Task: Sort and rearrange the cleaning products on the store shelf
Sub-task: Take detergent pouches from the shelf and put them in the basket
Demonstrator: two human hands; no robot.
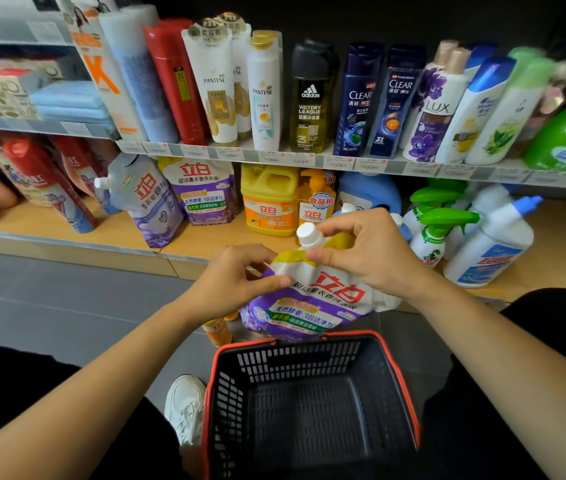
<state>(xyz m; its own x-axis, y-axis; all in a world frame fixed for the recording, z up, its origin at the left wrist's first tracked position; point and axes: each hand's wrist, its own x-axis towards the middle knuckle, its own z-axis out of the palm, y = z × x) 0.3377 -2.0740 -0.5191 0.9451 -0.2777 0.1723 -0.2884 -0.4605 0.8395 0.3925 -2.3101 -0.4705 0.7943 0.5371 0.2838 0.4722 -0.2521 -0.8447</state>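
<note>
A purple and white detergent refill pouch (312, 306) with a white screw cap (309, 233) hangs above the floor, just beyond the basket. My left hand (236, 275) pinches its upper left edge. My right hand (368, 251) grips the top of the pouch beside the cap. On the lower wooden shelf (212, 242) stand two similar pouches (205, 192), a yellow detergent jug (269, 200), an orange pump bottle (316, 199), green-trigger spray bottles (433, 230) and white toilet-cleaner bottles (492, 240).
A red-rimmed black shopping basket (312, 403) stands on the grey floor between my knees, with nothing in it. A small orange bottle (219, 329) stands on the floor behind it. The upper shelf (309, 159) holds shampoo and body-wash bottles. My white shoe (184, 407) is left of the basket.
</note>
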